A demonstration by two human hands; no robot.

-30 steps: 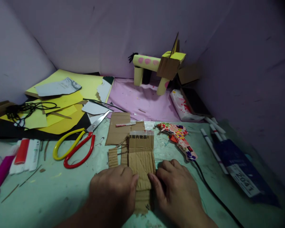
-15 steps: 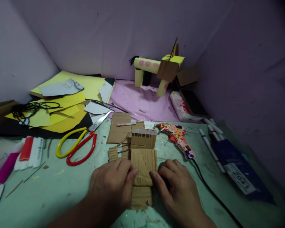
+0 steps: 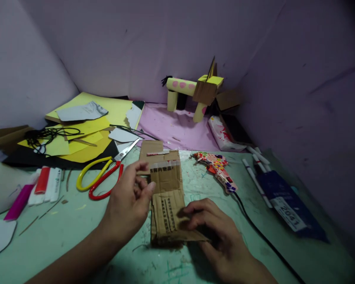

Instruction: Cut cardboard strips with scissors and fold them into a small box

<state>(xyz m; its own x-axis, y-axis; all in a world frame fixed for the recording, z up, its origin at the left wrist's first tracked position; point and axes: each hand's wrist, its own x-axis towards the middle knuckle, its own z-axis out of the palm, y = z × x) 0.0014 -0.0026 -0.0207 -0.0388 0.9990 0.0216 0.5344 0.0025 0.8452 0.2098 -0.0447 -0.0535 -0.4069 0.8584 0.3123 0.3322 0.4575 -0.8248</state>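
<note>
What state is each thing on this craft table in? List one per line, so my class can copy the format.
Cardboard strip: creased, near end lifted beside the right hand.
Scissors: lying down, blades closed or nearly so.
Glue gun: lying on its side.
Black string: loosely tangled.
Toy animal: upright.
Blue packet: lying down.

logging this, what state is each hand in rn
Left hand: loosely curled beside printed brown cardboard, grip unclear.
Right hand: part-curled at its near flap, grip unclear.
</note>
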